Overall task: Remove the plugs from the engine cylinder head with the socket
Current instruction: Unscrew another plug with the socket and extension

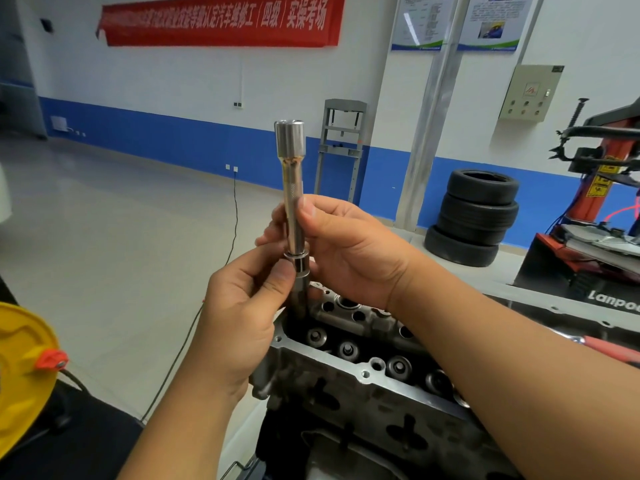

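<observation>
Above both grips the extension (293,188) stands upright: right hand (343,244) pinches it, left hand (239,306) pinches the socket (302,271); keep them coaxial over the head (367,372).

Car repair workshop: stacked tyres (474,216), tyre changer (599,188), cylinder head (363,386).

Both forearms bare, reaching in from bottom of view, converging at centre. Left hand (239,306) lower, palm toward camera, thumb and fingers curled, pinching the socket (300,268). Right hand (349,244) higher, back toward camera, thumb and fingertips wrapped round the extension bar (293,216). Hands nearly touching.
</observation>
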Tool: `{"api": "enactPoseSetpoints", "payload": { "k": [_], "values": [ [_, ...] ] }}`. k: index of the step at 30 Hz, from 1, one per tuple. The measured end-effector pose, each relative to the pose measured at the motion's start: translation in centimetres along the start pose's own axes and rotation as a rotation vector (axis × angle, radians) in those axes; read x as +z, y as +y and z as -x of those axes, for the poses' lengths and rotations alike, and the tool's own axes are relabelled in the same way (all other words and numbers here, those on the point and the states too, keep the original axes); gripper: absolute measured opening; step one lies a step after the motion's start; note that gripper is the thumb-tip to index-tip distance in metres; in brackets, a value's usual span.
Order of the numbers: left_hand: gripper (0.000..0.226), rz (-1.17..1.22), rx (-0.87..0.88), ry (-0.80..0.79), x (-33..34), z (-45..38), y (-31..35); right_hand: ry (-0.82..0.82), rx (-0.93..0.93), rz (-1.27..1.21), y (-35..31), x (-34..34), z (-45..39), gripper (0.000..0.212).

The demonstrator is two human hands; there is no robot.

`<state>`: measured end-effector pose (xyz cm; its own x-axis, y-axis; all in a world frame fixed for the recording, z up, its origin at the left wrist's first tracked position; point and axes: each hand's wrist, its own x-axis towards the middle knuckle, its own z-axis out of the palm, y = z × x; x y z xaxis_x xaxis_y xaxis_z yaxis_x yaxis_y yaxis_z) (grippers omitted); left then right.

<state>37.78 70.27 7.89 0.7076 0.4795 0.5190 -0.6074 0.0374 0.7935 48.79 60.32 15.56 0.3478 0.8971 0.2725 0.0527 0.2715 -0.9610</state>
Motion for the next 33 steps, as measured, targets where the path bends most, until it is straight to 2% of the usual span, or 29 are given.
{"api": "enactPoseSetpoints", "payload": {
  "k": [3, 5, 8, 11, 14, 20, 22, 26, 29, 33],
  "values": [
    [0.024, -0.005, 0.02, 0.054, -0.06, -0.08, -0.26, -0.006, -0.011, 0.044, 0.09, -0.02, -0.09, 0.015],
    [0.033, -0.055, 0.039, 0.056, -0.1, -0.12, -0.33, -0.012, -0.028, 0.046, 0.08, 0.05, -0.18, 0.015],
    [0.03, -0.105, 0.026, 0.024, -0.1, -0.18, -0.13, -0.023, -0.042, 0.046, -0.04, -0.23, -0.13, 0.006],
    [0.026, -0.029, -0.046, -0.062, 0.11, -0.06, 0.1, -0.014, -0.01, 0.038, -0.23, -0.03, 0.17, 0.016],
    [0.023, 0.006, -0.049, -0.026, 0.43, -0.06, 0.27, 0.006, 0.027, 0.031, -0.3, 0.29, 0.26, 0.022],
    [0.047, -0.034, 0.017, 0.044, 0.44, -0.23, 0.1, -0.014, 0.002, 0.023, 0.02, -0.06, -0.13, 0.006],
    [0.042, -0.04, 0.014, 0.022, 0.31, -0.19, 0.06, -0.039, -0.014, 0.021, -0.06, -0.04, -0.05, 0.015],
    [0.03, 0.029, -0.062, -0.034, 0.38, 0.04, 0.29, -0.04, 0.002, 0.006, -0.22, 0.02, 0.3, 0.014],
    [0.032, 0.035, -0.039, 0.014, 0.54, -0.06, 0.28, -0.014, 0.019, 0.003, -0.18, 0.05, 0.21, 0.021],
    [0.038, 0.004, 0.004, 0.062, 0.59, -0.13, 0.17, -0.046, -0.021, 0.017, 0.12, -0.05, -0.22, 0.016]
  ]
}}
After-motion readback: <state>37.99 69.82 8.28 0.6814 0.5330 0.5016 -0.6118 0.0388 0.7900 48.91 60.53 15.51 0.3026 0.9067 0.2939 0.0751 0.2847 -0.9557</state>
